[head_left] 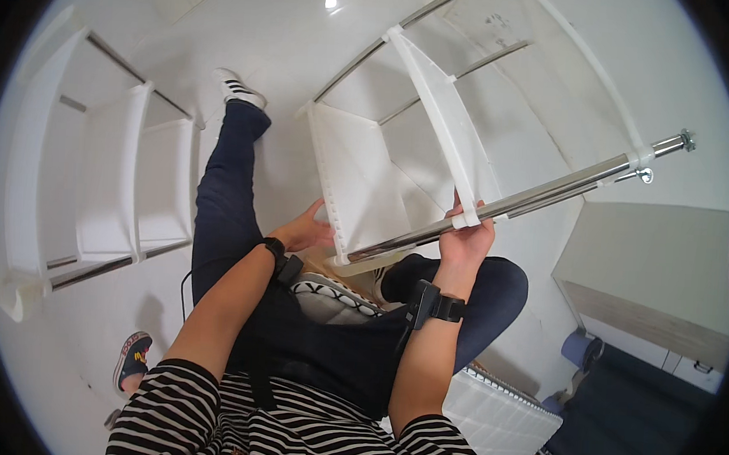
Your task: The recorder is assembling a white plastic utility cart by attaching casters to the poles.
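A white plastic shelf rack (425, 91) with chrome poles lies on its side before me. My right hand (468, 239) is closed around the corner of its middle shelf (441, 108), where a chrome pole (556, 184) passes through; some fingers are hidden behind it. Beside the rim of the nearest end shelf (328, 176) is my left hand (305, 229), fingers apart, the fingertips at or just behind the edge. Metal screw ends (687, 141) stick out past the far right shelf corner.
Another white rack section (108, 165) stands at the left. My stretched left leg (227, 171) lies between the two racks. Another person's dark shoe (133, 355) is at lower left. A pale cabinet (650, 275), a blue roll (581, 349) and a quilted cushion (499, 416) are at right.
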Available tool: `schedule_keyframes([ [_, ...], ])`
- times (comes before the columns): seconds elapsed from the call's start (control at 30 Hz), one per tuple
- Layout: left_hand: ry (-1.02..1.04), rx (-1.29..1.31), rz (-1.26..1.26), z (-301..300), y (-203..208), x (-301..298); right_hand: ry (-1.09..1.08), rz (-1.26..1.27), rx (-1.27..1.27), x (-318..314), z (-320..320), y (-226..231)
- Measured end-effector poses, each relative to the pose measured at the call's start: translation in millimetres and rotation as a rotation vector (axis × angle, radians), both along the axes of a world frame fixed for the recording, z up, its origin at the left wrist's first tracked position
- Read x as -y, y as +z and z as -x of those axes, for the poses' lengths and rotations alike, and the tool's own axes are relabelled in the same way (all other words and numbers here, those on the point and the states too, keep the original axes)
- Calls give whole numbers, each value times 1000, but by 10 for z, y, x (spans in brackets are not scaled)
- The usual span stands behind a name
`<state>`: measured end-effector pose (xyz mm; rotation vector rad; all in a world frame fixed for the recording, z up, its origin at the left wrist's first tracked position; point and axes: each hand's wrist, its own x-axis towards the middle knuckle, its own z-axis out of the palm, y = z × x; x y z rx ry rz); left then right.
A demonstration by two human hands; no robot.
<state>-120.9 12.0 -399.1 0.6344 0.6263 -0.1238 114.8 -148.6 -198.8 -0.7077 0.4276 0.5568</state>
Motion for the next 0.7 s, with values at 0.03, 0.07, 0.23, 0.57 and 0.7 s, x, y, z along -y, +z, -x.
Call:
schedule_keyframes([
  [0.03,-49,-14,65,-11,73,16,-21,-6,-15,13,-9,14],
  [0.07,-97,-30,130,-36,140,38,-40,-12,-30,42,-26,25],
  [0.23,-145,-59,14,-181,352,71,-72,-80,-13,193,-120,-19],
  [0.57,-181,-65,50,-82,-20,126,53,-57,301,-4,79,170],
  [0.7,-193,-50,19,-117,33,75,-42,-32,119,-43,-9,345],
])
